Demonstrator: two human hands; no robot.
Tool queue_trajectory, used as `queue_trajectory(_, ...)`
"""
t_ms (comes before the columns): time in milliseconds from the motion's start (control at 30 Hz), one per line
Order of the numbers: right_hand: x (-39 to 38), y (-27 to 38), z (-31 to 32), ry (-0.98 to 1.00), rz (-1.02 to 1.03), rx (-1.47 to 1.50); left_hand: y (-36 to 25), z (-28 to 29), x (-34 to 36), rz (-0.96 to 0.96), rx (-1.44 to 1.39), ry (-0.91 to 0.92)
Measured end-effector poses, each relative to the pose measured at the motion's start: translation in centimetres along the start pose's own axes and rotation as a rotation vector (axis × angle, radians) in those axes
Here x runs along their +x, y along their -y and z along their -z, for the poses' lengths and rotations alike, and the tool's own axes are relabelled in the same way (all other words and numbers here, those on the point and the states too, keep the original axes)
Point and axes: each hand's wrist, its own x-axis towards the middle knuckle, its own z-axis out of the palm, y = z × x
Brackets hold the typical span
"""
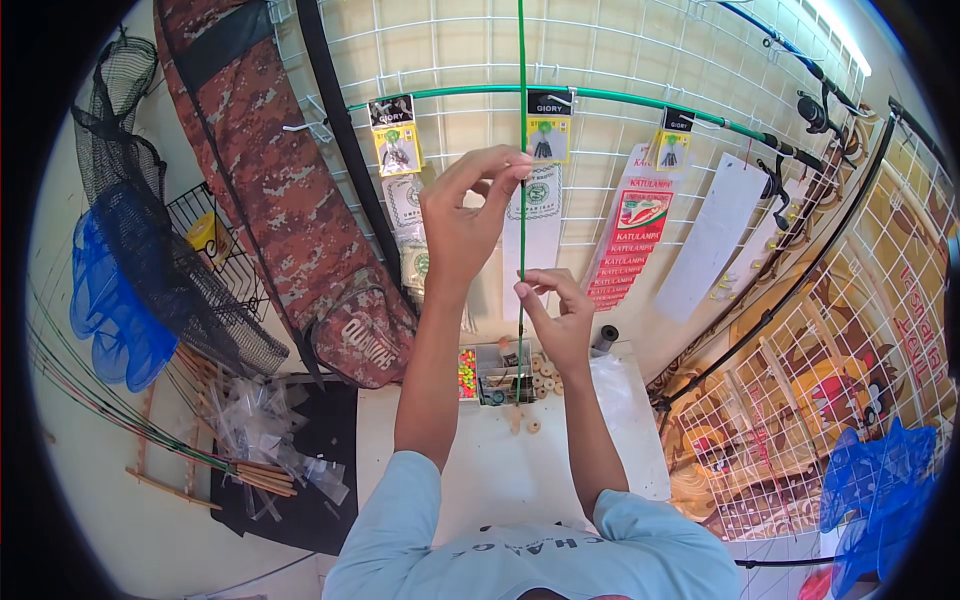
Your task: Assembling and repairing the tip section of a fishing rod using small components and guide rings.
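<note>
A thin green rod (522,228) stands upright in front of me, running from the top of the view down to the worktable. High up, my left hand (466,208) pinches it between thumb and fingertips. Lower down, my right hand (562,322) is closed in a pinch at the rod, with thumb and forefinger touching it. Whether a fine line is also in these fingers is too small to tell. The rod's lower end is by a divided box (497,376) of small parts. Beside that box lie several tan round pieces (542,372) and bright colourful beads (467,372).
A white wire grid (620,50) behind holds hanging packets (398,140) and a green fishing rod with a reel (450,92). A camouflage rod bag (270,170) and dark netting (135,200) hang left. Plastic bags (262,425) lie on black cloth. Blue nets (880,490) are at right.
</note>
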Motion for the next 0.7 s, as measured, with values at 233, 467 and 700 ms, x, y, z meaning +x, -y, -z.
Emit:
queue_trajectory(233, -5.0, -1.9, -0.1, 0.057, -0.130, 0.007, -1.0, 0.4, 0.4, -0.012, 0.046, 0.006)
queue_trajectory(467, -5.8, -1.4, 0.1, -0.007, -0.204, 0.093, -1.7, 1.7, 1.3, -0.478, 0.604, -0.078)
queue_trajectory(700, -6.7, -1.1, 0.5, 0.063, -0.214, 0.093, -2.7, 3.5, 1.2, -0.541, 0.727, 0.129)
